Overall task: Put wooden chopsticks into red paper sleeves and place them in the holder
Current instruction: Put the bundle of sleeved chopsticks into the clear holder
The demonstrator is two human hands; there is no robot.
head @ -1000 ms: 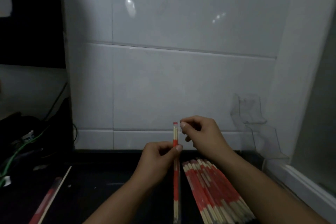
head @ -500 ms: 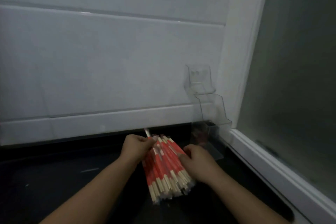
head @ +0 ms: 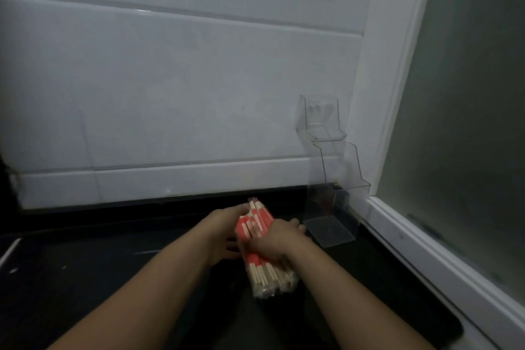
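A thick bundle of wooden chopsticks in red paper sleeves [head: 255, 226] lies lengthwise between my hands, just above the dark counter, bare wooden ends toward me. My left hand [head: 224, 231] cups the bundle's left side. My right hand [head: 277, 241] wraps over its top and right side. A clear acrylic stepped holder [head: 338, 176] stands against the wall to the right of the bundle, close to my right hand's fingertips. It looks see-through with nothing clearly inside.
A white tiled wall [head: 181, 94] rises right behind the dark counter [head: 113, 270]. A white window frame [head: 431, 247] and frosted pane border the counter on the right.
One second ago my hands held a single sleeved pair upright. Then my view swung right, and my hands gathered the fanned pile into a tight bundle.
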